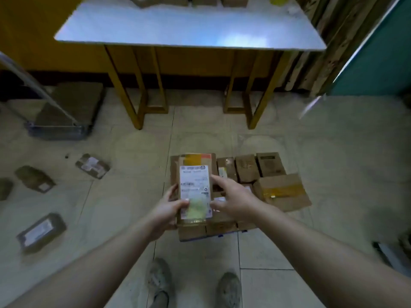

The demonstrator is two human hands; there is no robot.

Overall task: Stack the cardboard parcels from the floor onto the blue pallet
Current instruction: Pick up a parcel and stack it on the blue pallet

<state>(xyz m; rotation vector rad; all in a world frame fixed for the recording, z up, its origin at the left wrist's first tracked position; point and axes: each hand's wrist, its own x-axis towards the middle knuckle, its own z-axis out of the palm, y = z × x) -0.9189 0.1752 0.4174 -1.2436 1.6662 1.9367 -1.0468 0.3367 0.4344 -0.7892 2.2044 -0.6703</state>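
A cardboard parcel with a large white label (195, 190) is held over the stack in front of me. My left hand (170, 211) grips its near left corner, thumb on the label. My right hand (231, 197) touches its right edge with fingers spread and nearly straight. Below it, several brown parcels (248, 167) lie packed side by side, one with yellow tape (282, 191). Only a thin blue strip of the pallet (219, 236) shows under their front edge. Loose parcels (41, 231) (93, 165) (35, 178) lie on the tiled floor at the left.
A white-topped table with yellow legs (191, 27) stands just beyond the stack. A platform cart carrying a flat box (66, 112) sits at the far left. A teal door (378, 52) is at the right. My two shoes (159, 278) are on the tiles below.
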